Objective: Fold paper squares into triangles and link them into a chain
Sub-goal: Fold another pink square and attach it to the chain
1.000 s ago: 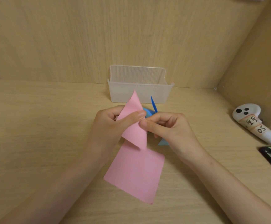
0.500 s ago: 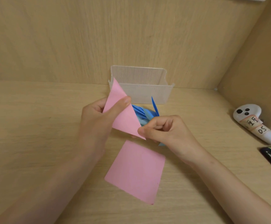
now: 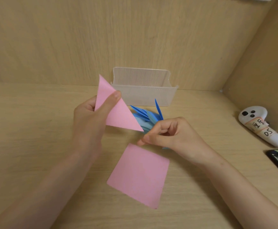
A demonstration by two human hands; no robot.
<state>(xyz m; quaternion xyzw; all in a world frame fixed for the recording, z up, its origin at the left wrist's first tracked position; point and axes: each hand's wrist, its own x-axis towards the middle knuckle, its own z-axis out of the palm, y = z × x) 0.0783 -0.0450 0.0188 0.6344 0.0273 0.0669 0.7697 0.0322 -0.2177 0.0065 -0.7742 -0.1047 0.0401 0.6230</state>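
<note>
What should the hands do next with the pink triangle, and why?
Probably slide the folded pink paper triangle, pinched in the left hand, toward the chain of blue folded paper triangles beside the right hand and link it on. It is already folded, and its tip points at the chain. The flat pink paper square can wait.

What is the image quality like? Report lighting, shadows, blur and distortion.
Head view: soft, even warm light, no glare; only faint shadows under the left hand and right hand; the wide-angle lens slightly bows the desk's back edge; pink triangle, pink square and blue chain are sharp-edged; forearms at the bottom edge look softer.
</note>
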